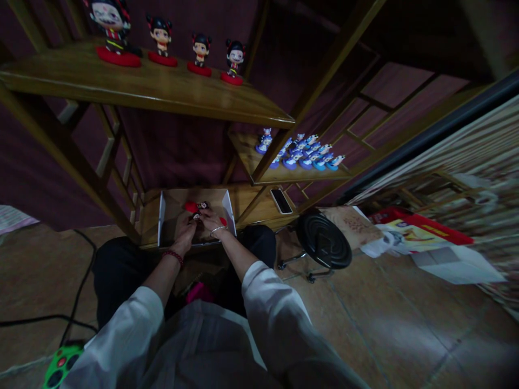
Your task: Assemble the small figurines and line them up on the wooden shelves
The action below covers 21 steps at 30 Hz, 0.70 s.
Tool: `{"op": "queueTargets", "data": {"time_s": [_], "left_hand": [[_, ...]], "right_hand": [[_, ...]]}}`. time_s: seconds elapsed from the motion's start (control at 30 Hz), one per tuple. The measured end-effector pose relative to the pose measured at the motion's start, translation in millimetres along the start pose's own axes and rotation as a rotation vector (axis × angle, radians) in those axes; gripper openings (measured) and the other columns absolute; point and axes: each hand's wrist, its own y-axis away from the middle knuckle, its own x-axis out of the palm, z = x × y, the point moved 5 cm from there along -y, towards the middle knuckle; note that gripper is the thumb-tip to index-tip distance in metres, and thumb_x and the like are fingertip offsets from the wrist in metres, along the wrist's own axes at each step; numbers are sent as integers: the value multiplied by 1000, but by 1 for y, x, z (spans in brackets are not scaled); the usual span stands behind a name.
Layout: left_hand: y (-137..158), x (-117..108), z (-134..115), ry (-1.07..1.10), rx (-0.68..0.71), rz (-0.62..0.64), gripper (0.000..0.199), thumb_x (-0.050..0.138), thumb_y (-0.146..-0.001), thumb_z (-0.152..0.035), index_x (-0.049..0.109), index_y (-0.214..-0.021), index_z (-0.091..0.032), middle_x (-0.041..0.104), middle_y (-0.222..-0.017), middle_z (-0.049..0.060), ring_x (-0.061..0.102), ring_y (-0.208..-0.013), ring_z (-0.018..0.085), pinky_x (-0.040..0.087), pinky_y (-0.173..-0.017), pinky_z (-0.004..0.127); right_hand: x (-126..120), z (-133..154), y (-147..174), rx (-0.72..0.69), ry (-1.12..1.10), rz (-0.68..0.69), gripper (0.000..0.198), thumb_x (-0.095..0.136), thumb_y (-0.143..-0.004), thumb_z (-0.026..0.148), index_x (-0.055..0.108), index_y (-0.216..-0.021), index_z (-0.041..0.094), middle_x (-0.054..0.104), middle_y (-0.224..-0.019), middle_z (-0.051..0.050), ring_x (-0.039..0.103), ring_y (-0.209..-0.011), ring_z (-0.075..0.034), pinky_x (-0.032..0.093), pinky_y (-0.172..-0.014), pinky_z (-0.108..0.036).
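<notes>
Inside a shallow open cardboard box (172, 202) on the low shelf, my left hand (185, 231) has its fingers closed on a small black-haired figurine (197, 216). From the other side my right hand (211, 220) pinches the same figurine, so most of its body is hidden by fingers. Just beyond my fingertips a second figurine (203, 205) lies on its side in the box, with a red base (190, 206). Another red piece (223, 221) shows beside my right hand.
Several figurines on red bases, one a large figurine (111, 27), stand on the upper shelf (162, 89) above my hands. Small blue-purple figurines (306, 154) crowd the middle shelf. A phone (281, 200) lies right of the box. A black stool (324, 240) stands to the right.
</notes>
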Motion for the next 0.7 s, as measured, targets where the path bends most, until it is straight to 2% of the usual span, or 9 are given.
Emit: {"op": "queueTargets", "data": {"time_s": [0.07,0.13,0.27,0.4,0.5,0.7], "left_hand": [[3,3,1,37,-86,20,19,53,-74,-13,59,-93,-14,64,-70,2,61,-56,12,53,-62,31],[5,4,-1,62,-114,29,20,54,-74,-13,58,-93,-14,64,-71,2,60,-55,11,53,-62,30],[5,0,-2,49,-76,-8,23,56,-71,-11,60,-93,-13,65,-72,3,60,-56,11,53,-60,29],[3,-7,-5,-114,26,-65,23,60,-64,-11,63,-86,-13,65,-72,3,62,-65,13,52,-64,27],[7,-10,-8,-192,26,-100,20,60,-64,-11,63,-84,-13,65,-71,3,62,-67,15,51,-65,27],[17,-6,-23,-73,-11,-58,22,56,-68,-8,62,-88,-15,66,-77,3,62,-67,13,51,-64,25]], "right_hand": [[1,-1,0,5,-12,8,25,54,-72,16,67,-93,21,69,-88,0,61,-79,-12,49,-78,-25],[2,-1,-1,6,-21,11,26,55,-72,16,67,-93,21,69,-89,0,62,-80,-11,49,-79,-25],[2,-1,0,0,-25,9,24,56,-71,15,68,-92,22,69,-91,0,62,-80,-12,49,-80,-26],[1,-1,4,3,-8,-9,25,55,-72,12,68,-92,20,68,-93,-1,62,-85,-14,48,-84,-28],[0,2,8,-4,12,-20,26,54,-72,11,67,-92,19,68,-94,-2,62,-87,-14,47,-85,-29],[2,10,7,-33,32,-20,24,51,-74,10,65,-92,16,67,-96,-3,62,-86,-12,47,-84,-26]]}}
